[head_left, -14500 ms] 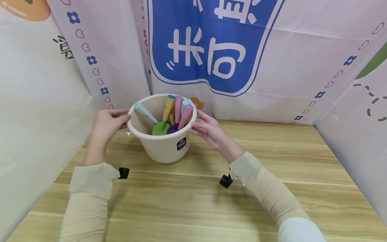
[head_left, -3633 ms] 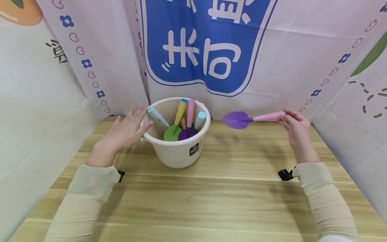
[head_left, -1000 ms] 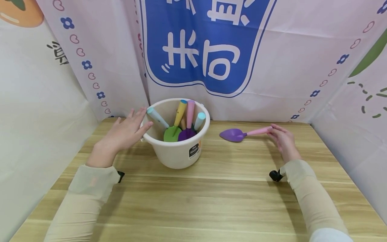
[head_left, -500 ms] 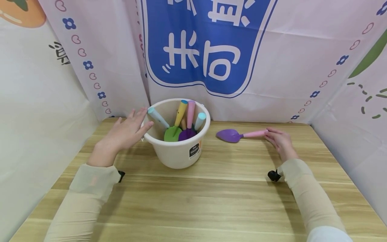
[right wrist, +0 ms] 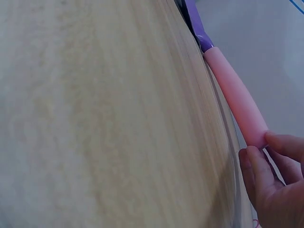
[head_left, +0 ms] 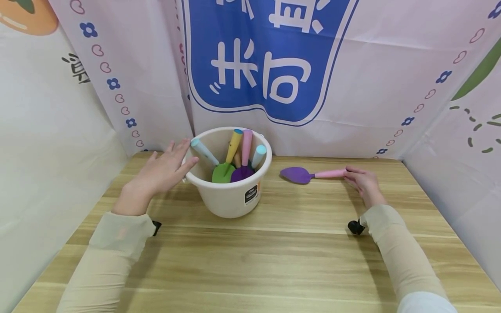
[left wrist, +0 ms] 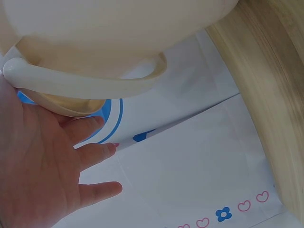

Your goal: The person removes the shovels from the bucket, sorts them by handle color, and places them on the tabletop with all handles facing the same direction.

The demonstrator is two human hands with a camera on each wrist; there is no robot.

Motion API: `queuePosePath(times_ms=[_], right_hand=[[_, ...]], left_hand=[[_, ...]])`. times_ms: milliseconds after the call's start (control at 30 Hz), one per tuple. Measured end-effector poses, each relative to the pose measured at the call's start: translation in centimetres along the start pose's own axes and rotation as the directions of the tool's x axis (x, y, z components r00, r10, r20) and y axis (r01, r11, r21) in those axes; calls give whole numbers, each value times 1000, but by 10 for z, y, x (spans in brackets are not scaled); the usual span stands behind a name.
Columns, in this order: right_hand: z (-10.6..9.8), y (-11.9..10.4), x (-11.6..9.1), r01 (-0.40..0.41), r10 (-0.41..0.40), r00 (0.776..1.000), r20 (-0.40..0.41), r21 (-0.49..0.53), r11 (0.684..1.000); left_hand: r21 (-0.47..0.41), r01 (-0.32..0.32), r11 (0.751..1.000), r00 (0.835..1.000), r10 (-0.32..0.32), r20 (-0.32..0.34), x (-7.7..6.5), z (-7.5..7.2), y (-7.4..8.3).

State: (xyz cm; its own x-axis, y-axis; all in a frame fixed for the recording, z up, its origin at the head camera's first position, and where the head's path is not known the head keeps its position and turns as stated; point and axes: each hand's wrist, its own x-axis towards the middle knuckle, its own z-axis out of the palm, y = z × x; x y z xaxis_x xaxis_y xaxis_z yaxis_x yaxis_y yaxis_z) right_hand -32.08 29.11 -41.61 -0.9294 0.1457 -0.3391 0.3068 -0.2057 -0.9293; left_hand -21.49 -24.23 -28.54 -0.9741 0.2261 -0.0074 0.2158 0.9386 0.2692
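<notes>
A purple trowel with a pink handle (head_left: 296, 175) lies on the wooden table, right of the bucket. My right hand (head_left: 364, 184) pinches the tip of its handle (right wrist: 235, 95), as the right wrist view shows up close. On the other side, my left hand (head_left: 158, 174) rests against the rim of the cream bucket (head_left: 223, 202), its fingers spread and straight. That hand (left wrist: 38, 166) appears beside the bucket's handle (left wrist: 85, 85) in the left wrist view. Inside the bucket stand a green trowel with a yellow handle (head_left: 233, 145), another purple trowel (head_left: 241, 174) and tools with light blue handles (head_left: 259, 154).
The wooden table (head_left: 235, 269) extends forward of the bucket and to both sides. Printed cloth (head_left: 332, 130) hangs right behind the table's back edge, with more cloth walls at left and right. A small black device sits at each wrist.
Both hands were at the bucket at first, the trowel inside it. Later my right hand held the trowel in the air, then lowered it to the table and shifted it slightly left.
</notes>
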Motion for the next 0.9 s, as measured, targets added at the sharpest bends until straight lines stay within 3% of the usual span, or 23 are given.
queuePosePath(times_ms=[367,633,900], right_hand=[[-8,-19,-23,-20,14,998,60,97,995],[-11,-37,-32,120,-128,989,78,102,988],[-1,-54,-42,187,-190,974,122,36,982]], left_hand=[[-7,10,1000,1000,-9,8,2,1,-1],[-10,14,1000,1000,-13,12,1,0,-2],[-12,2,1000,1000,-2,6,1,1,-2]])
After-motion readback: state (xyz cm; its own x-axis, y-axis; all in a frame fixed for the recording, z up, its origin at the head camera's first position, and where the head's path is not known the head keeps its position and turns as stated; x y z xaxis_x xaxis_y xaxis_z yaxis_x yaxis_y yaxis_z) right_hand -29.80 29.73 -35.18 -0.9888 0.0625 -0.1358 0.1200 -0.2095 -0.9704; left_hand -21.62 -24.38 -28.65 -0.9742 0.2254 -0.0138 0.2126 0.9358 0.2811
